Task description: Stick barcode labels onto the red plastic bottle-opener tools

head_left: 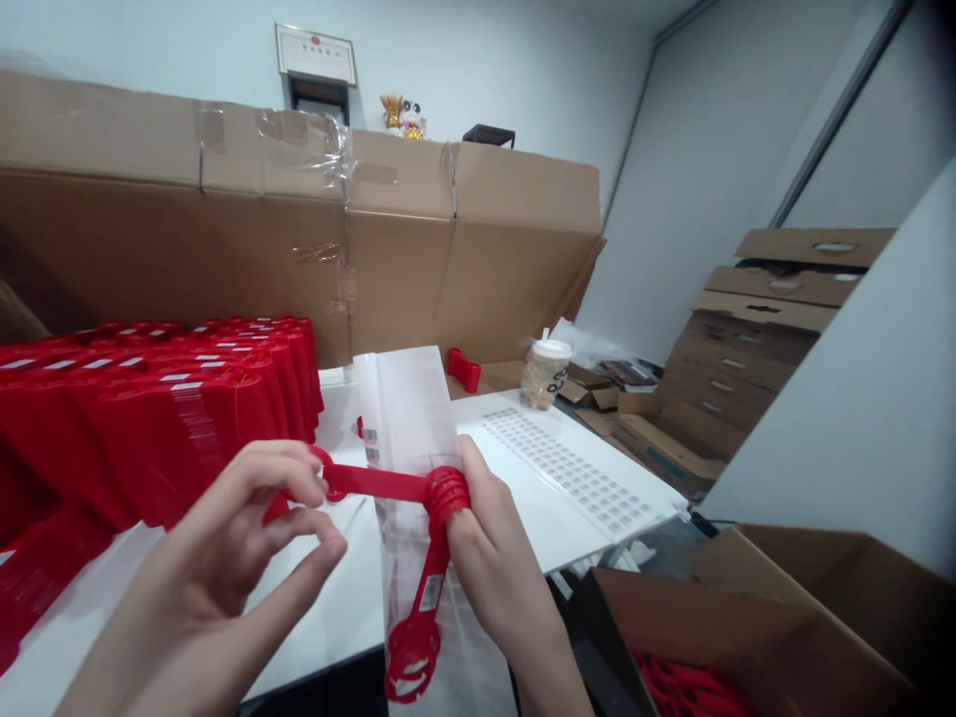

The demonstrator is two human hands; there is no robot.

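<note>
White table (321, 627); left hand (209, 548), right hand (493, 558) pinch red plastic strip (373, 483).

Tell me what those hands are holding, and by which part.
The left hand pinches a red plastic strip by its ring end; the right hand clasps stacked red rings over a clear plastic bag.

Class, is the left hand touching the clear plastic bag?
Apart: the head view shows a gap between the left hand and the clear plastic bag.
</note>
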